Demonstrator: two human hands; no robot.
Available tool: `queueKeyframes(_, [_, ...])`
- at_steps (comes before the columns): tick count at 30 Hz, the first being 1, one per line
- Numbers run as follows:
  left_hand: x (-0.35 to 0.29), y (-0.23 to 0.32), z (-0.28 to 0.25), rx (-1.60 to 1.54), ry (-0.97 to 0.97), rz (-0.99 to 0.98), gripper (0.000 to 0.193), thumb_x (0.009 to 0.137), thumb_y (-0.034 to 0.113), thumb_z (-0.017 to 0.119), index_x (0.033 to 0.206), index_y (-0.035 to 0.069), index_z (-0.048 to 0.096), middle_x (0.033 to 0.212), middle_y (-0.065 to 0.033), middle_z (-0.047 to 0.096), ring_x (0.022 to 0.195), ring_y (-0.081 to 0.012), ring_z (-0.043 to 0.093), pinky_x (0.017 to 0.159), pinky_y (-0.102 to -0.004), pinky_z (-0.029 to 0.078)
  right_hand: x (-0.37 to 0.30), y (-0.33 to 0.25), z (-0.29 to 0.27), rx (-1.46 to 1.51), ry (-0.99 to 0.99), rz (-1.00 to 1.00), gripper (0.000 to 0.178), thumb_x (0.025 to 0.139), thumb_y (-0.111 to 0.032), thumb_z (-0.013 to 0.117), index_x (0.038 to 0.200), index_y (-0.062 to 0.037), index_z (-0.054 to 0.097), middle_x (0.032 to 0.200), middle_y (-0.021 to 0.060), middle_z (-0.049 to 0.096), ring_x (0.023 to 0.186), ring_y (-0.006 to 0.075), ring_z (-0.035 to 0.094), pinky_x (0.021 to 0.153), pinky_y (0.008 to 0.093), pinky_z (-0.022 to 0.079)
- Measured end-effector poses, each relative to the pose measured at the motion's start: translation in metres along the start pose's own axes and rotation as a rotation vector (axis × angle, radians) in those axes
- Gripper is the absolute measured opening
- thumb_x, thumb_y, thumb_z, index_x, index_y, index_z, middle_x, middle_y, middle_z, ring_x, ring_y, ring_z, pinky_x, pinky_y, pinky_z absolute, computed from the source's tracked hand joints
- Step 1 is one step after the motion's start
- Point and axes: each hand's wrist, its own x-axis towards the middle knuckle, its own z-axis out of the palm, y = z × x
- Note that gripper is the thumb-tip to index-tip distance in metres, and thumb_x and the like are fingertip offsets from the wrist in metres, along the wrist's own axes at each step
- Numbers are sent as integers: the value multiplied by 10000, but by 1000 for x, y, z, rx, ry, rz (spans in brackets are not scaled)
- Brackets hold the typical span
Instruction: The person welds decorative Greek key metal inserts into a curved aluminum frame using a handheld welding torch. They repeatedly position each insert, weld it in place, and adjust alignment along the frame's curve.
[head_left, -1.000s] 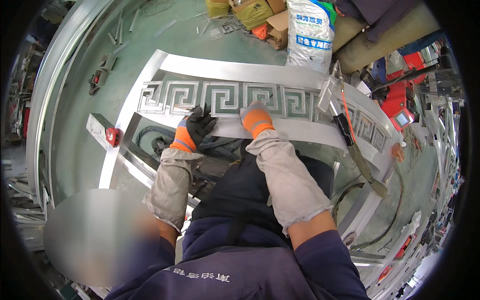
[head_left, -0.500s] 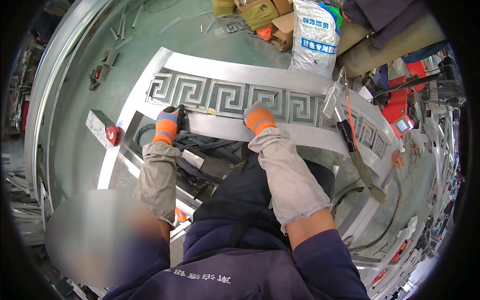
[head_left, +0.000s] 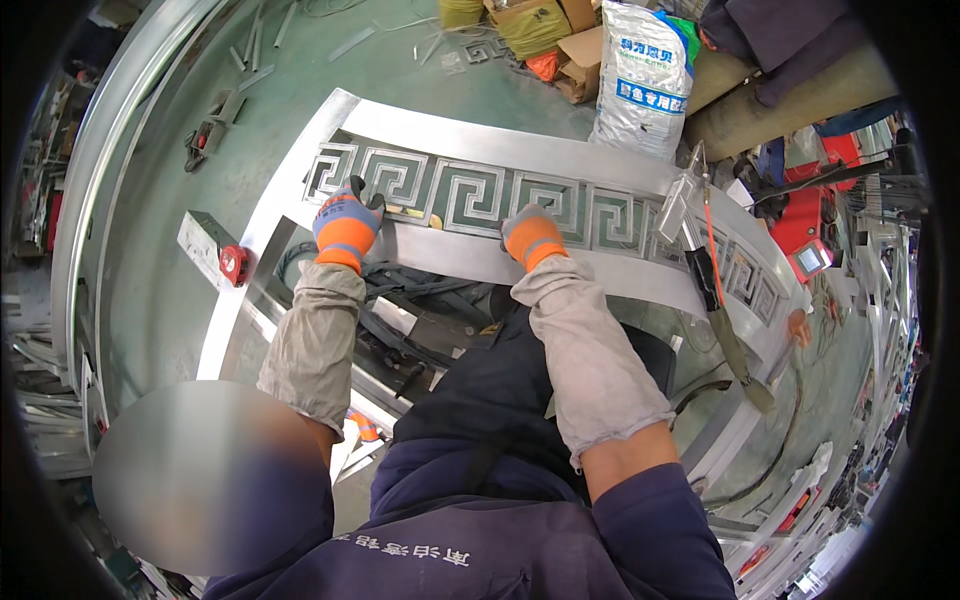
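A curved silver metal frame point(head_left: 465, 247) lies in front of me, with a strip of square-spiral metal fretwork point(head_left: 472, 198) set in its band. My left hand point(head_left: 345, 228), in an orange and grey glove with dark fingertips, is at the lower left of the fretwork. Its fingers bend over the strip's lower edge. Further right, my right hand point(head_left: 533, 238), gloved alike, is closed at the same lower edge, fingertips curled against the metal. The undersides of both hands are hidden. Small yellow pieces point(head_left: 408, 211) show along the edge between them.
A handheld tool point(head_left: 703, 265) with a silver head and hose rests across the frame's right side. A red tape measure point(head_left: 233, 264) sits by a metal profile point(head_left: 203, 247) at left. Beyond the frame stand a white sack point(head_left: 643, 90) and cardboard boxes point(head_left: 580, 62); a red machine point(head_left: 803, 235) is at right.
My left hand has moved up and slightly right, from the band onto the fretwork's lower edge. My right hand stays at the same place on the strip. The whole view has shifted slightly.
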Motion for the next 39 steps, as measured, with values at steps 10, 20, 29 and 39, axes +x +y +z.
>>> queueKeyframes(10, [31,-1,6,113,-51,25,683,764,444,697,1308,58,547,1240,-166,628,1114,-320,618,952,-391,494,43,21,48,-110,77,-128,263,839,-244,607,974,-57,733,1097,201,681,1029,375,651,842,420,544])
queueKeyframes(20, [52,18,-9,253,-35,12,612,725,442,736,1172,34,643,1187,-166,659,1104,-309,630,936,-369,503,24,8,41,407,176,220,364,808,-344,676,997,-33,698,1060,229,678,1010,402,646,846,450,537])
queueKeyframes(29, [55,3,3,171,106,149,581,711,491,759,1046,18,713,1057,-179,700,1002,-331,665,881,-385,523,28,7,32,411,60,211,235,835,-200,657,1016,-66,722,1095,200,689,1029,395,661,827,477,560])
queueKeyframes(39, [51,16,-18,275,-61,25,623,683,508,768,1063,19,698,1054,-171,704,996,-329,669,863,-393,526,26,5,34,373,5,207,364,871,-372,619,1075,-78,687,1126,178,674,1033,387,645,866,454,541])
